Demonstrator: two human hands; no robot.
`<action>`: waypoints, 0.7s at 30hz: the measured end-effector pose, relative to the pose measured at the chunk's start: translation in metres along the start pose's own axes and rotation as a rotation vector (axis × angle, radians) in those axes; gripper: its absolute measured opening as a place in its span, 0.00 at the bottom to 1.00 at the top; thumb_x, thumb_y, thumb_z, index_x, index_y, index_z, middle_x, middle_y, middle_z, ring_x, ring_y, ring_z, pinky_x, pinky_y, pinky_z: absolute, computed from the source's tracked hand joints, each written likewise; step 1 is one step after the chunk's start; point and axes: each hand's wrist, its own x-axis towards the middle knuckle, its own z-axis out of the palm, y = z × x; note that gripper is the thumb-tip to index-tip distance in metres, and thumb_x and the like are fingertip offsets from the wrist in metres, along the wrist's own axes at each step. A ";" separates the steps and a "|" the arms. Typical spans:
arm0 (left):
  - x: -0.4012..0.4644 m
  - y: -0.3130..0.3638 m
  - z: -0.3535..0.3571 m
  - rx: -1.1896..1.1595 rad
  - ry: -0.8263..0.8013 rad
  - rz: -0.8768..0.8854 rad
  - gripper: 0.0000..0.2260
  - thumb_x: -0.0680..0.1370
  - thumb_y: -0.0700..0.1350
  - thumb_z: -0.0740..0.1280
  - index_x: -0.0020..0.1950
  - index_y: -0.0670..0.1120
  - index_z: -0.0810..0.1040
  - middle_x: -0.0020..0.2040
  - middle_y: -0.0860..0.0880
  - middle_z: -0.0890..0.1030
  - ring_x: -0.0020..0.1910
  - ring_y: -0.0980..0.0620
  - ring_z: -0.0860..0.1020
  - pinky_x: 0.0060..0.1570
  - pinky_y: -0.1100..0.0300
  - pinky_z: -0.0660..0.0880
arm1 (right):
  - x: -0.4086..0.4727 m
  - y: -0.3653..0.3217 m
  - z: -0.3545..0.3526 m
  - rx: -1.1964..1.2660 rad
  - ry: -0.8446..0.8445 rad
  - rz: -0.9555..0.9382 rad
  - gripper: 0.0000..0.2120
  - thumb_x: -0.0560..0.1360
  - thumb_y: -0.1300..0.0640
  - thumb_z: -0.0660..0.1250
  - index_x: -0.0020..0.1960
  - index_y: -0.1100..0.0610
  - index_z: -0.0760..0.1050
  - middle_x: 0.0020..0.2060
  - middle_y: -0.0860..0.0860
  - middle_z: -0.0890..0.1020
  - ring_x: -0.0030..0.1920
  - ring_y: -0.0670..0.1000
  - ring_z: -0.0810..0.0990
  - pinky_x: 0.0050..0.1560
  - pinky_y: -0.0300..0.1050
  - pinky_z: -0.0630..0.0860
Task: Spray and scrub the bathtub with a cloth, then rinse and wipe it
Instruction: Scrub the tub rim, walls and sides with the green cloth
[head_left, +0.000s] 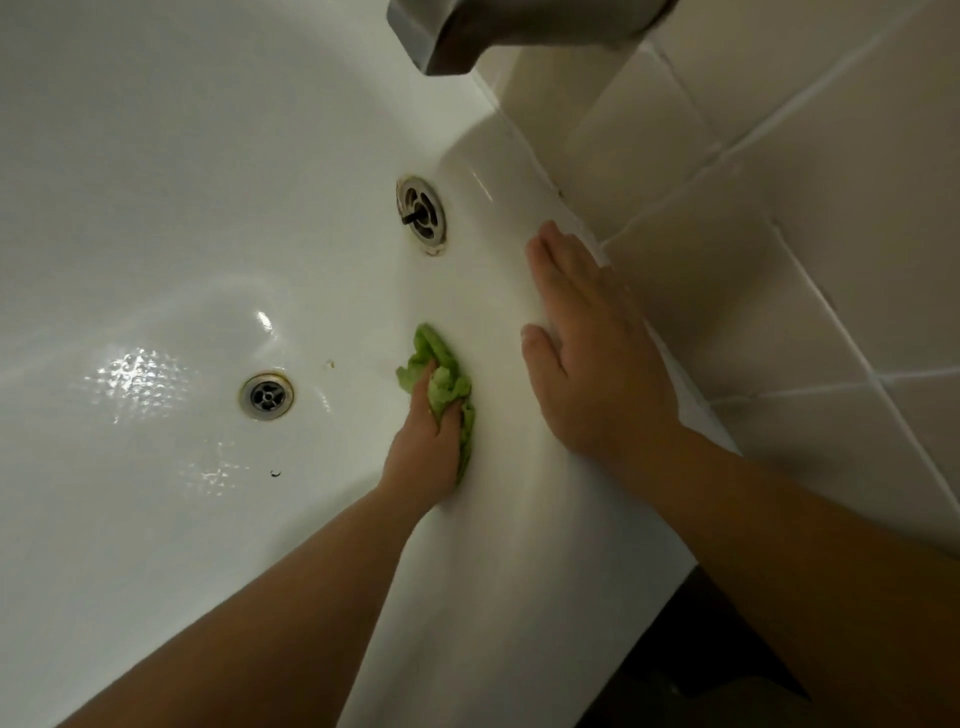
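Observation:
The white bathtub (171, 218) fills most of the view, its floor wet and shiny. My left hand (423, 449) grips a crumpled green cloth (441, 382) and presses it against the tub's end wall, to the right of the floor drain (266, 396). My right hand (587, 353) lies flat with straight fingers on the tub's rim, next to the tiled wall. It holds nothing.
A round overflow fitting (422, 214) sits on the end wall above the cloth. A metal tap spout (457, 36) juts out at the top. Beige wall tiles (779, 182) run along the right. A small dark speck (275, 473) lies on the tub floor.

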 end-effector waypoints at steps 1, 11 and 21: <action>0.003 -0.017 -0.002 0.075 -0.024 -0.101 0.26 0.87 0.55 0.54 0.84 0.60 0.49 0.79 0.43 0.68 0.74 0.39 0.71 0.72 0.51 0.64 | 0.001 0.000 0.000 -0.003 0.006 -0.003 0.32 0.82 0.57 0.57 0.84 0.58 0.54 0.84 0.52 0.55 0.83 0.50 0.51 0.83 0.51 0.48; 0.007 -0.063 -0.015 0.153 -0.161 -0.106 0.26 0.86 0.56 0.58 0.83 0.62 0.53 0.80 0.49 0.67 0.76 0.44 0.68 0.73 0.55 0.61 | 0.007 -0.003 0.001 -0.006 0.016 -0.010 0.31 0.82 0.58 0.56 0.84 0.57 0.54 0.84 0.52 0.55 0.83 0.50 0.51 0.81 0.45 0.43; -0.036 -0.072 -0.036 0.233 -0.201 -0.240 0.25 0.85 0.54 0.60 0.82 0.58 0.59 0.77 0.45 0.70 0.73 0.41 0.71 0.70 0.54 0.65 | -0.005 -0.008 -0.001 0.110 0.042 0.041 0.28 0.82 0.59 0.53 0.83 0.59 0.59 0.83 0.53 0.59 0.83 0.50 0.55 0.83 0.49 0.48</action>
